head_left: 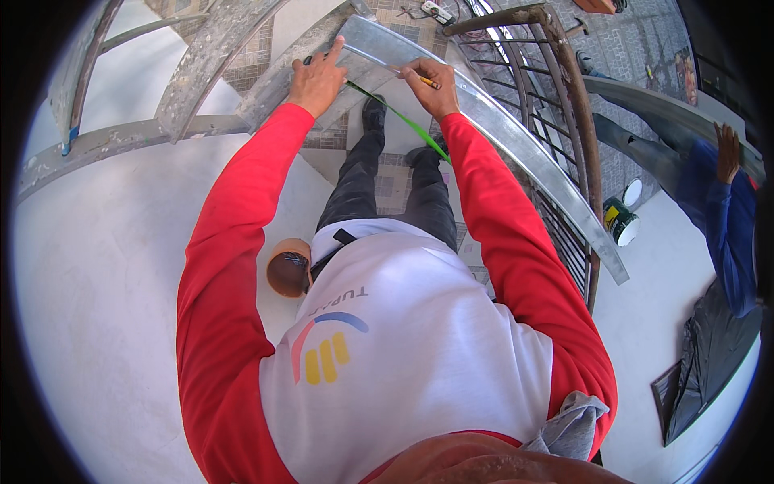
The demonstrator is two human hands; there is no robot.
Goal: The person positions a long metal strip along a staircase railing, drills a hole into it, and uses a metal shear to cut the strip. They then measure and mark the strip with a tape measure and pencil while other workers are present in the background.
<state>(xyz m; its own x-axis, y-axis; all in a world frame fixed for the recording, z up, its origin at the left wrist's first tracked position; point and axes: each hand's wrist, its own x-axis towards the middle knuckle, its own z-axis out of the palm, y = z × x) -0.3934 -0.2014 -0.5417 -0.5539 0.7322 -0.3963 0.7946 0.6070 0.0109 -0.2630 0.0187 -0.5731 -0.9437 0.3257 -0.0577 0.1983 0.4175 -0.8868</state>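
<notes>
A long galvanized metal channel (528, 145) runs from the upper middle down to the right, looking curved in this view. My left hand (316, 82) lies with fingers spread over a worn grey step, its index finger reaching the channel's end. A small dark thing shows beside its fingers, too hidden to name. Pinched in my right hand (435, 93) is a yellow pencil (430, 82), its point at the channel's near edge. A bright green strip (411, 125), like a measuring tape blade, stretches from near my left hand to beneath my right wrist.
Grey stair treads (214, 68) rise at the left. A rusty railing (576, 105) stands beyond the channel. At the right are a paint bucket (621, 223), a black plastic bag (713, 355) and another person in a blue sleeve (726, 234). A brown round pouch (289, 268) hangs at my waist.
</notes>
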